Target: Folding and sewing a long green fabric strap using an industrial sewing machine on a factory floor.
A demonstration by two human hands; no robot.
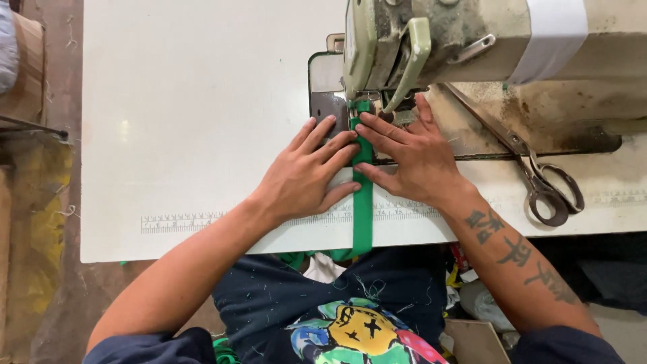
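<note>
The fingers (337,145) of the left hand (306,178) are spread a little and lie flat, with the tips pressing down on the left edge of a green strap (362,195). The fingers (377,131) of the right hand (418,158) are spread too, and they press on the right edge of the same strap, with the thumb lower down touching it. Neither hand pinches or grips; both just hold the strap flat from above. The strap looks thin, soft and light, so it should bend and slide easily, and the best place to hold it seems to be along its two long edges, close to the needle. It runs from the near edge of the surface (202,101), where it hangs down toward the person's lap, straight away to the far end under the foot of the sewing machine (472,40). I think the far tip sits right under the needle, but that part is dark and hard to see. A ruler strip (182,222) is printed along the near side of the surface. A pair of scissors (539,182) lies to the right, well apart from the hands.
</note>
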